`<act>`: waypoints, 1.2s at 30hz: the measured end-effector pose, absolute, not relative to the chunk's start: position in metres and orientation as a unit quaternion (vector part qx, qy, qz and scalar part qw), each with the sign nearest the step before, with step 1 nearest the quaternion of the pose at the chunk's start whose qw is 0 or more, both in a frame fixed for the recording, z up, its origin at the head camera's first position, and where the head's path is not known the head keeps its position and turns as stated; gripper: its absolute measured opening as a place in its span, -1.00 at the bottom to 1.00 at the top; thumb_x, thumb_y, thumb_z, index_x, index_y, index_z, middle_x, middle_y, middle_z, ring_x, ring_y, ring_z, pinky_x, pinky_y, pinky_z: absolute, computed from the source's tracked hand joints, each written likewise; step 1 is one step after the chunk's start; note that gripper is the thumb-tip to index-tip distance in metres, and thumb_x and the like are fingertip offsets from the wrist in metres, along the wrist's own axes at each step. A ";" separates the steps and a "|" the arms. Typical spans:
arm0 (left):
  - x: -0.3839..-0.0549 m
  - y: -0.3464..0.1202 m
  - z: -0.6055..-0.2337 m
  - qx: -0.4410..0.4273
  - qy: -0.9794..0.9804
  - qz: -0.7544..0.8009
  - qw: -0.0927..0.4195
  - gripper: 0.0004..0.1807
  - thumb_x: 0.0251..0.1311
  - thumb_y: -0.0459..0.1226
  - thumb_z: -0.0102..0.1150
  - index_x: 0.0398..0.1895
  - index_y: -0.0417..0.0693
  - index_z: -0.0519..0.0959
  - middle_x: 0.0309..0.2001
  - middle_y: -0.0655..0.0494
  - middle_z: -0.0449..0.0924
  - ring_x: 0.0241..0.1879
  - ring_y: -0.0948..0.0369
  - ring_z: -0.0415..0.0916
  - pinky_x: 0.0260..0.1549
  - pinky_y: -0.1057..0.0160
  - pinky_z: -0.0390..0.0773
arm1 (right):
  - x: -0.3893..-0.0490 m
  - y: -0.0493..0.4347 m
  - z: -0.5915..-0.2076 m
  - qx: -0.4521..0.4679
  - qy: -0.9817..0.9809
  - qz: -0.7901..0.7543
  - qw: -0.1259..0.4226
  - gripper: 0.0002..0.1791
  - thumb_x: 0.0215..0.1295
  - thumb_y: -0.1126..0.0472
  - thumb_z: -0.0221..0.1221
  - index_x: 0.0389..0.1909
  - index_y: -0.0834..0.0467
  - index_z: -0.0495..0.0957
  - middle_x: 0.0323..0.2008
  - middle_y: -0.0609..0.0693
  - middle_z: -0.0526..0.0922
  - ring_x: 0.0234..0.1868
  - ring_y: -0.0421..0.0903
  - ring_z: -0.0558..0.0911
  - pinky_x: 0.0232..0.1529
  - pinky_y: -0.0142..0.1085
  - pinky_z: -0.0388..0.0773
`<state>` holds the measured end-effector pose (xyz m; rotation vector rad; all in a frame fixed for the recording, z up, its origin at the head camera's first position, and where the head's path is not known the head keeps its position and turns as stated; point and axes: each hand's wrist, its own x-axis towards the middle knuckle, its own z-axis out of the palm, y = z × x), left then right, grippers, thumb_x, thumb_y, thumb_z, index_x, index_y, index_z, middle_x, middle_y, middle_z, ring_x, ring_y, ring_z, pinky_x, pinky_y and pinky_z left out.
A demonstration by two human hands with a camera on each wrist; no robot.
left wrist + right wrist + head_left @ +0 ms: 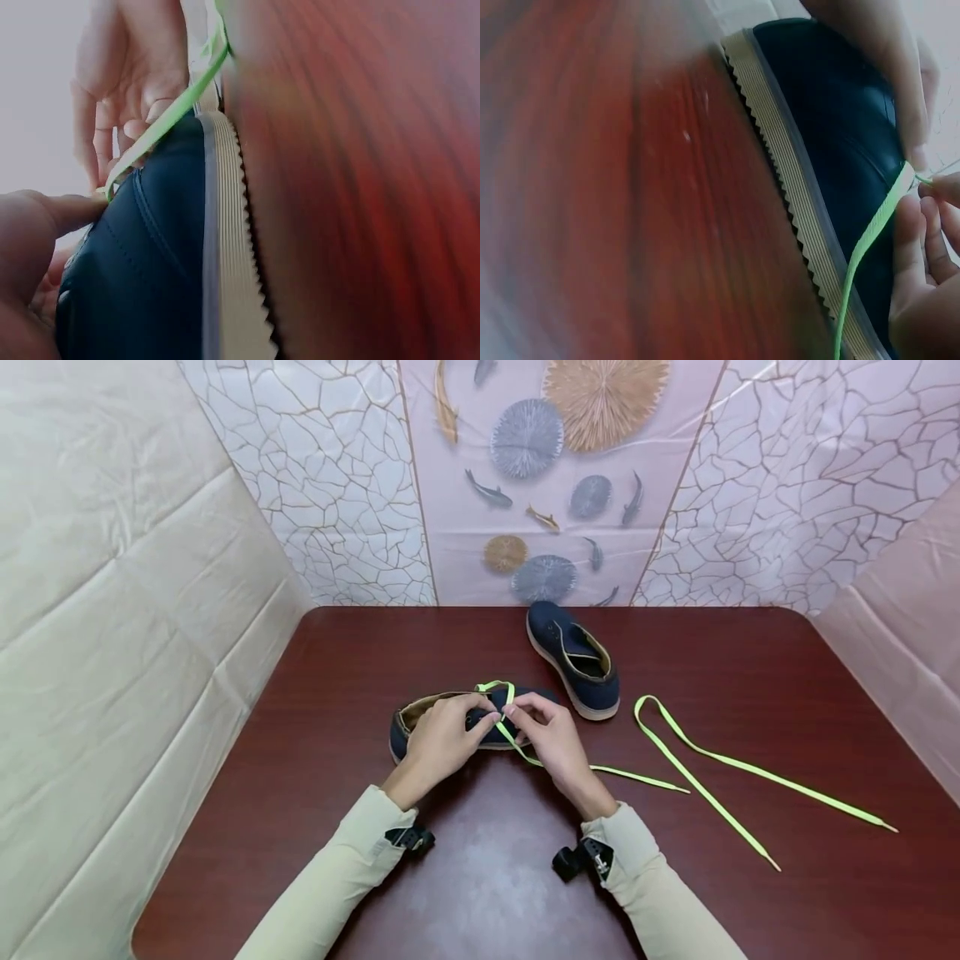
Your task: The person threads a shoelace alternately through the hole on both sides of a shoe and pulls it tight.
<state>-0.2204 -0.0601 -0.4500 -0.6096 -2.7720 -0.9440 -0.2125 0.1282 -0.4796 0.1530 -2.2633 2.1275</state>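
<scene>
A dark navy shoe [397, 737] lies sideways under both hands, its opening to the left and toe to the right. Through its lacing part runs a neon yellow-green shoelace [512, 693], looped above the shoe with one end trailing right. My left hand [438, 739] lies over the shoe, thumb and forefinger pinching the lace by the eyelets. From the toe side my right hand [558, 747] pinches the lace close to the left fingertips. In the right wrist view, the lace [877, 221] crosses the shoe's side down over the ribbed sole [772, 161]. The fingers partly hide the eyelets.
A second navy shoe [566, 652] without a lace stands behind, toward the back edge. Another yellow-green shoelace [720, 756] lies folded in a bend on the right of the dark red table [300, 860]. Patterned cloth walls [360, 485] enclose the back and sides.
</scene>
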 end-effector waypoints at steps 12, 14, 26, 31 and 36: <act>-0.220 -0.061 -0.464 -0.178 -0.923 -0.329 0.089 -0.73 0.40 0.04 0.35 -0.16 0.06 0.77 -0.65 0.22 0.45 -0.63 0.29 0.22 -0.60 0.26 0.27 | -0.206 0.124 -0.487 0.053 -0.725 0.686 0.031 -0.75 0.51 0.17 0.30 -0.01 0.29 0.71 -0.14 0.08 0.71 -0.16 -0.15 0.68 -0.25 -0.26 0.72; -0.219 -0.061 -0.465 -0.171 -0.923 -0.332 0.095 -0.73 0.38 0.04 0.37 -0.23 0.06 0.75 -0.68 0.22 0.40 -0.63 0.28 0.25 -0.59 0.26 0.29 | -0.206 0.124 -0.487 0.053 -0.726 0.685 0.032 -0.75 0.51 0.17 0.30 -0.02 0.29 0.71 -0.16 0.09 0.70 -0.15 -0.15 0.68 -0.25 -0.26 0.72; -0.222 -0.070 -0.470 -0.215 -0.904 -0.359 0.090 -0.81 0.43 -0.04 0.34 -0.32 0.11 0.69 -0.62 0.28 0.39 -0.56 0.29 0.29 -0.55 0.28 0.26 | -0.206 0.121 -0.489 0.055 -0.707 0.703 0.054 -0.77 0.50 0.24 0.29 -0.01 0.34 0.68 -0.21 0.07 0.72 -0.22 -0.14 0.66 -0.31 -0.24 0.72; -0.222 -0.069 -0.473 -0.235 -0.905 -0.342 0.097 -0.80 0.47 -0.02 0.28 -0.27 0.12 0.69 -0.61 0.26 0.40 -0.55 0.27 0.33 -0.55 0.28 0.30 | -0.205 0.122 -0.491 0.056 -0.696 0.713 0.059 -0.79 0.48 0.34 0.28 0.00 0.39 0.64 -0.20 0.04 0.73 -0.23 -0.15 0.65 -0.35 -0.28 0.71; -0.224 -0.072 -0.462 -0.238 -0.900 -0.353 0.090 -0.86 0.43 -0.10 0.34 -0.23 0.08 0.73 -0.47 0.29 0.58 -0.45 0.29 0.42 -0.40 0.27 0.41 | -0.210 0.122 -0.490 0.062 -0.699 0.709 0.067 -0.84 0.47 0.33 0.28 -0.03 0.32 0.67 -0.20 0.06 0.74 -0.20 -0.14 0.67 -0.34 -0.29 0.71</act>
